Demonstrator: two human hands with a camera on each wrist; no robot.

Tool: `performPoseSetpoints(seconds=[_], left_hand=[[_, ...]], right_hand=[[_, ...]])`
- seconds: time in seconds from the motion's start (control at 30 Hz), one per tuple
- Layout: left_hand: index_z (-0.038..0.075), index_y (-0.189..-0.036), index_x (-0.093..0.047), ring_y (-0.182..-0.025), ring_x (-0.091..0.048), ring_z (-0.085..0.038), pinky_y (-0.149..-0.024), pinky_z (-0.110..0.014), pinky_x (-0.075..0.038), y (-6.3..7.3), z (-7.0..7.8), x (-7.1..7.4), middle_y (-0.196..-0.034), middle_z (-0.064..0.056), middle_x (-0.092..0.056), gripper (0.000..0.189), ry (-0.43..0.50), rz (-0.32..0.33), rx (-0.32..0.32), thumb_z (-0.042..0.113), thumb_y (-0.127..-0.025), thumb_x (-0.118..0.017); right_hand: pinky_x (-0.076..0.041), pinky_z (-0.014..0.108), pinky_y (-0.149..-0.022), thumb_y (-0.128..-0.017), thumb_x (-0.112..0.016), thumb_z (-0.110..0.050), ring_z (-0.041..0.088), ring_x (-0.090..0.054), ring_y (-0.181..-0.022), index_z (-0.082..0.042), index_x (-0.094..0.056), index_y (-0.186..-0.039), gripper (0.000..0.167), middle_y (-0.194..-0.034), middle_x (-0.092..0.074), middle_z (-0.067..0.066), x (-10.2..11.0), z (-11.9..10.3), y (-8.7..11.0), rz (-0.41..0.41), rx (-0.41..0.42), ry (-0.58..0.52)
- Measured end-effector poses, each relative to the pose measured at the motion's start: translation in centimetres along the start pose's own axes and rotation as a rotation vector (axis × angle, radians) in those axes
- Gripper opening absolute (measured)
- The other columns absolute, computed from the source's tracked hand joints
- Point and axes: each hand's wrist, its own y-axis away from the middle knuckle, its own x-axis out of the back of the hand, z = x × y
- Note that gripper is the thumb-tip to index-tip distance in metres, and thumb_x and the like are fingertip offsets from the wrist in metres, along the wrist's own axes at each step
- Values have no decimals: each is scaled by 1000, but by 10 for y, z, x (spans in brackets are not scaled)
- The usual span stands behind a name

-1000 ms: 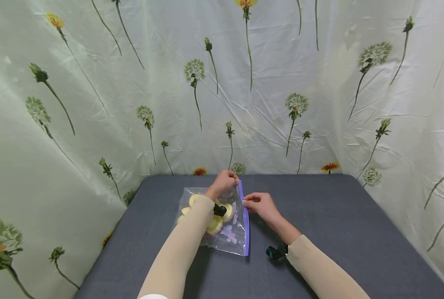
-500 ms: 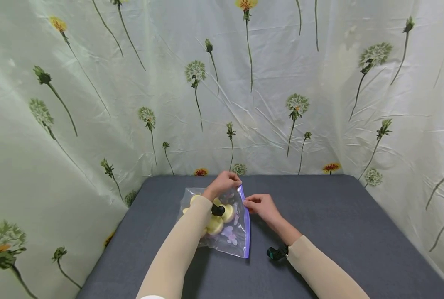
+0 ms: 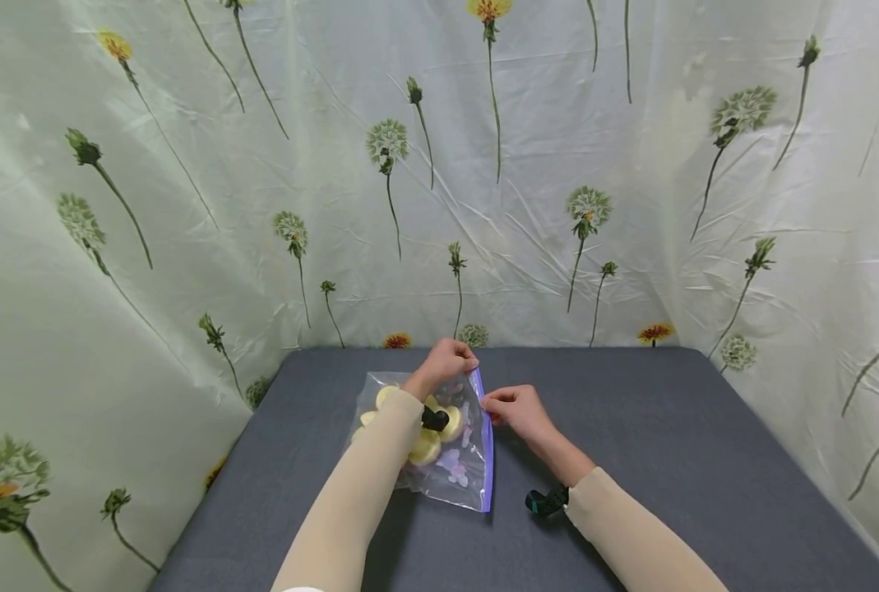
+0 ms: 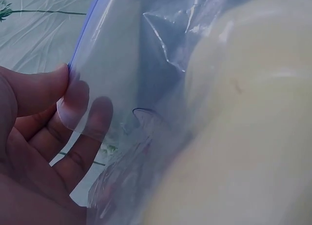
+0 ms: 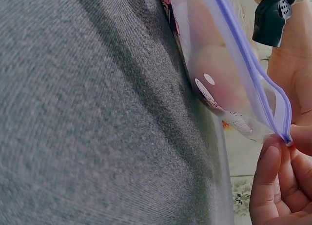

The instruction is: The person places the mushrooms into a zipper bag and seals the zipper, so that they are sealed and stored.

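A clear zip bag (image 3: 476,489) with a purple zip strip (image 3: 488,464) and pinkish printed shapes lies tilted over the table. Inside are several pale yellow rounded pieces (image 3: 426,448), seen close in the left wrist view as a smooth pale piece (image 4: 243,137). My left hand (image 3: 442,362) pinches the bag's far corner at the strip, the thumb in front and fingertips showing through the film. Nearer to me, my right hand (image 3: 520,409) pinches the strip between thumb and fingers. The zip strip (image 5: 243,44) bows apart into a loop just above the pinching fingers (image 5: 267,171).
Dark grey cloth covers the table (image 3: 631,436). A white curtain (image 3: 439,205) with dandelion prints hangs along its back and sides. Black wrist devices sit at the left wrist (image 3: 435,418) and the right wrist (image 3: 546,501).
The far corner of the bag and the left hand have dropped slightly toward me since a second ago. Both hands keep their pinch and otherwise hardly move.
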Motion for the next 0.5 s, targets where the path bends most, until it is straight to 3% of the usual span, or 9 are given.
performPoseSetpoints(seconds=[0.33, 0.5], left_hand=[[6, -81, -74, -78, -59, -19, -69, -33, -50, 1, 0, -4, -86, -4, -68, 17, -24, 60, 18, 12, -96, -69], [7, -81, -74, -76, -57, -19, -67, -32, -49, -1, -1, -5, -85, -3, -67, 16, -43, 78, 21, 13, -96, -70]], right_hand=[[-56, 40, -67, -94, -71, -11, 16, -62, -66, -1, -77, -91, 12, -77, -69, 3, -2, 3, 0, -51, 15, 105], [-56, 40, -66, -95, -70, -11, 15, -62, -66, 0, -77, -93, 12, -77, -69, 3, -1, 4, 2, -63, 20, 88]])
